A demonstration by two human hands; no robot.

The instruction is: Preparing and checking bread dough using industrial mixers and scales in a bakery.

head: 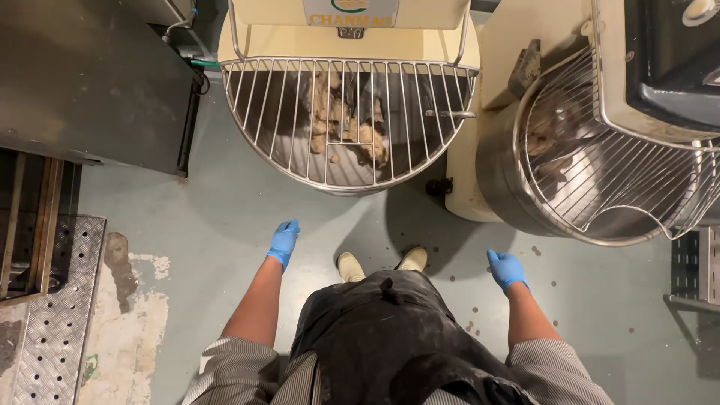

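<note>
Both gloved hands hung empty, fingers loosely extended: left hand (pixel 283 242), right hand (pixel 506 268). The dough mixer bowl (pixel 300 157), its wire guard (pixel 345 112) shut, stood ahead.

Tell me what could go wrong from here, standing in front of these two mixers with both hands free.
1. The front mixer bowl has dough clinging to its hook behind the wire guard; reaching through could catch a gloved left hand or right hand.
2. The floor shows scattered crumbs and a worn, stained patch at left, a possible slip spot.
3. The second mixer sits close on the right, easy to bump when turning.
</note>
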